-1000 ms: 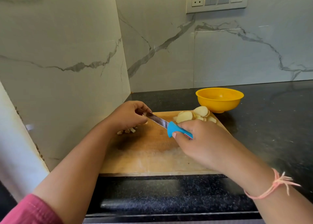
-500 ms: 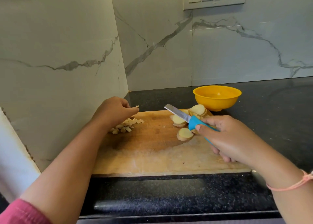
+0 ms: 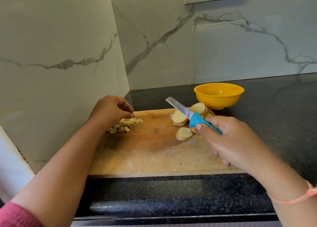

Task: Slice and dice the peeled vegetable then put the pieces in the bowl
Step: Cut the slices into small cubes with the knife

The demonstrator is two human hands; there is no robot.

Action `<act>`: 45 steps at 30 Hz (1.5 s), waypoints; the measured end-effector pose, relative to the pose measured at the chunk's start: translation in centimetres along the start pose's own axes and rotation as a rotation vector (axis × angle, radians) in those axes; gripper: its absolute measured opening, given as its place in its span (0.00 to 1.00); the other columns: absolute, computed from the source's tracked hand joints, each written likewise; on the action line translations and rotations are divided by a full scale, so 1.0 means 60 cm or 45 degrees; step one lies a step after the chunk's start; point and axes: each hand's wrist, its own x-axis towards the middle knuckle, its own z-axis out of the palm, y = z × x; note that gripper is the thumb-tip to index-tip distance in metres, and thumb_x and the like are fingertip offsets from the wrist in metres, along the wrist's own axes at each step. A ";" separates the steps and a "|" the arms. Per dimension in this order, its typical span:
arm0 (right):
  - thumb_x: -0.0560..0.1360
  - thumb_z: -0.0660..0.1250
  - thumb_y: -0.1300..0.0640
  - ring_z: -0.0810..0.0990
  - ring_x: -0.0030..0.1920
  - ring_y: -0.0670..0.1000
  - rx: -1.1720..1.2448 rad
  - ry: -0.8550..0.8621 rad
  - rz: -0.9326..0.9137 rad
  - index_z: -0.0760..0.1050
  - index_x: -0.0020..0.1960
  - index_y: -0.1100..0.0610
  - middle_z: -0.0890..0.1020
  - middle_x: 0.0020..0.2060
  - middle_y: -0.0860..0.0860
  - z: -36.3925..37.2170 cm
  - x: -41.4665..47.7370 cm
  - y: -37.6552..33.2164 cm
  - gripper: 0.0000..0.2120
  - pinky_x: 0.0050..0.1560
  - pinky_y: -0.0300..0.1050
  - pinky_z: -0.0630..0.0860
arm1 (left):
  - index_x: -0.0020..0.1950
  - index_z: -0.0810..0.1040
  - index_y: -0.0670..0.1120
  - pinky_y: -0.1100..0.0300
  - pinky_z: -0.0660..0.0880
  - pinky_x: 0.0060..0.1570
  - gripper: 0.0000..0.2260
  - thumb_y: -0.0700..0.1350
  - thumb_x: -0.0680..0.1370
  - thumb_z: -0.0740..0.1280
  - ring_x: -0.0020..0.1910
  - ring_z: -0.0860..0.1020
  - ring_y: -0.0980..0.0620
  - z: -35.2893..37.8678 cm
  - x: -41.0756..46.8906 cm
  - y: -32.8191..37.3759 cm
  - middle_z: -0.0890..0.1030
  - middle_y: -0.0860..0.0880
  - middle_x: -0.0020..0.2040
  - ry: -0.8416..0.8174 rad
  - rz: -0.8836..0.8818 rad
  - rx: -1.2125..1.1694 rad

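The marble wall rises behind and to the left of both hands, and the dark surface runs beneath everything. On it lies the wooden board, under both hands. Beyond the right hand, past the board's far right corner, stands the yellow bowl, upright, with no pieces showing inside. The right hand has its grip closed around the blue handle of the knife, thumb pressed on the handle's front, the blade lifted clear of the board and angled up and away to the left. Just ahead of this grip, partly behind the blade and handle, lie the slices of peeled vegetable, round and pale, some overlapping, one lying alone nearer the person. The left hand hangs over the board's far left part, well apart from the knife, its fingertips drawn together in a loose pinch; whether anything sits between them cannot be told. Directly below that grip lies a small heap of dice.
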 end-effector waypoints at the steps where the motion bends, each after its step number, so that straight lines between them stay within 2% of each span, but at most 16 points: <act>1: 0.78 0.58 0.45 0.69 0.19 0.41 -0.023 0.005 -0.003 0.74 0.54 0.49 0.75 0.27 0.49 0.000 0.000 0.000 0.12 0.22 0.37 0.67 | 0.38 0.80 0.53 0.61 0.72 0.39 0.07 0.41 0.72 0.74 0.45 0.77 0.54 0.002 0.001 -0.001 0.80 0.54 0.40 -0.003 -0.004 -0.007; 3: 0.78 0.57 0.45 0.70 0.20 0.41 -0.051 0.008 0.001 0.74 0.55 0.51 0.75 0.28 0.49 0.001 0.000 0.001 0.14 0.24 0.38 0.68 | 0.38 0.81 0.53 0.59 0.72 0.43 0.09 0.40 0.75 0.69 0.47 0.76 0.52 0.005 -0.001 -0.001 0.80 0.54 0.41 0.004 -0.019 -0.018; 5: 0.78 0.57 0.44 0.70 0.20 0.40 -0.055 0.004 0.000 0.74 0.56 0.50 0.75 0.28 0.49 0.001 -0.001 0.001 0.14 0.24 0.38 0.68 | 0.38 0.83 0.50 0.56 0.74 0.45 0.07 0.43 0.75 0.67 0.47 0.77 0.50 0.006 0.000 -0.001 0.81 0.51 0.42 0.039 -0.061 -0.025; 8: 0.78 0.57 0.44 0.70 0.22 0.43 -0.076 0.012 -0.008 0.74 0.57 0.51 0.76 0.29 0.49 0.001 -0.002 0.001 0.15 0.27 0.39 0.69 | 0.40 0.84 0.48 0.53 0.75 0.47 0.08 0.47 0.75 0.67 0.46 0.77 0.48 0.006 0.004 -0.005 0.82 0.48 0.46 0.065 -0.133 0.055; 10: 0.78 0.57 0.44 0.70 0.22 0.43 -0.082 0.023 -0.006 0.75 0.56 0.51 0.76 0.29 0.49 0.002 -0.001 0.002 0.15 0.27 0.40 0.69 | 0.41 0.83 0.49 0.54 0.75 0.47 0.07 0.50 0.75 0.68 0.49 0.77 0.47 0.007 0.007 -0.010 0.82 0.48 0.48 0.100 -0.153 0.156; 12: 0.77 0.57 0.44 0.70 0.21 0.43 -0.042 0.046 -0.005 0.75 0.54 0.51 0.76 0.29 0.50 0.003 0.001 0.004 0.14 0.26 0.40 0.69 | 0.45 0.80 0.51 0.53 0.73 0.49 0.07 0.54 0.74 0.70 0.57 0.75 0.46 0.010 0.008 -0.010 0.80 0.48 0.54 0.178 -0.109 0.219; 14: 0.78 0.57 0.45 0.70 0.20 0.42 0.036 0.101 0.021 0.74 0.49 0.50 0.76 0.29 0.51 0.003 0.001 0.007 0.11 0.22 0.37 0.67 | 0.55 0.78 0.51 0.54 0.71 0.50 0.12 0.54 0.74 0.70 0.61 0.72 0.47 0.017 0.005 -0.001 0.77 0.48 0.58 0.218 -0.013 0.204; 17: 0.79 0.57 0.46 0.71 0.21 0.44 0.118 0.171 0.061 0.69 0.46 0.47 0.77 0.30 0.52 0.003 0.001 0.007 0.07 0.22 0.37 0.68 | 0.60 0.76 0.51 0.61 0.69 0.49 0.14 0.52 0.76 0.68 0.58 0.73 0.53 0.035 -0.005 0.035 0.76 0.51 0.61 0.065 0.174 0.133; 21: 0.79 0.57 0.46 0.72 0.27 0.48 0.079 0.184 0.040 0.72 0.48 0.50 0.77 0.31 0.52 0.005 0.001 0.007 0.09 0.31 0.46 0.73 | 0.64 0.75 0.52 0.63 0.68 0.54 0.17 0.53 0.76 0.68 0.59 0.72 0.56 0.061 -0.012 0.092 0.76 0.53 0.62 -0.308 0.389 0.101; 24: 0.79 0.56 0.46 0.73 0.28 0.47 0.054 0.189 0.043 0.71 0.50 0.50 0.77 0.32 0.51 0.006 0.001 0.006 0.10 0.32 0.45 0.73 | 0.67 0.73 0.50 0.65 0.69 0.55 0.21 0.53 0.75 0.69 0.57 0.73 0.57 0.071 -0.010 0.124 0.75 0.53 0.62 -0.462 0.472 0.077; 27: 0.78 0.56 0.45 0.72 0.28 0.47 0.024 0.195 0.038 0.71 0.51 0.52 0.77 0.32 0.51 0.007 0.002 0.007 0.11 0.31 0.44 0.72 | 0.64 0.75 0.51 0.68 0.71 0.52 0.20 0.52 0.73 0.72 0.55 0.74 0.57 0.085 -0.004 0.133 0.75 0.55 0.58 -0.503 0.509 0.065; 31: 0.79 0.55 0.45 0.72 0.28 0.45 -0.022 0.180 0.028 0.73 0.50 0.51 0.76 0.32 0.50 0.007 0.001 0.008 0.13 0.31 0.43 0.72 | 0.55 0.74 0.54 0.66 0.74 0.50 0.15 0.53 0.71 0.73 0.52 0.75 0.56 0.102 -0.002 0.121 0.75 0.56 0.53 -0.445 0.504 -0.043; 34: 0.79 0.55 0.45 0.72 0.28 0.45 -0.034 0.178 0.026 0.73 0.51 0.51 0.76 0.32 0.49 0.006 0.001 0.008 0.12 0.30 0.42 0.71 | 0.61 0.77 0.51 0.67 0.76 0.45 0.17 0.51 0.73 0.72 0.50 0.76 0.55 0.098 -0.005 0.115 0.75 0.55 0.53 -0.392 0.534 -0.091; 40: 0.79 0.55 0.45 0.72 0.28 0.45 -0.046 0.183 0.015 0.73 0.52 0.51 0.76 0.31 0.49 0.008 0.001 0.007 0.12 0.29 0.42 0.71 | 0.64 0.77 0.52 0.61 0.77 0.55 0.19 0.48 0.73 0.72 0.54 0.79 0.54 0.071 -0.005 0.093 0.80 0.53 0.58 -0.389 0.472 -0.288; 45: 0.78 0.56 0.45 0.72 0.27 0.46 -0.063 0.198 0.025 0.73 0.50 0.51 0.76 0.30 0.50 0.011 0.001 0.005 0.12 0.28 0.43 0.70 | 0.56 0.80 0.53 0.60 0.76 0.57 0.13 0.47 0.73 0.72 0.52 0.80 0.55 0.056 -0.006 0.080 0.81 0.55 0.53 -0.440 0.437 -0.431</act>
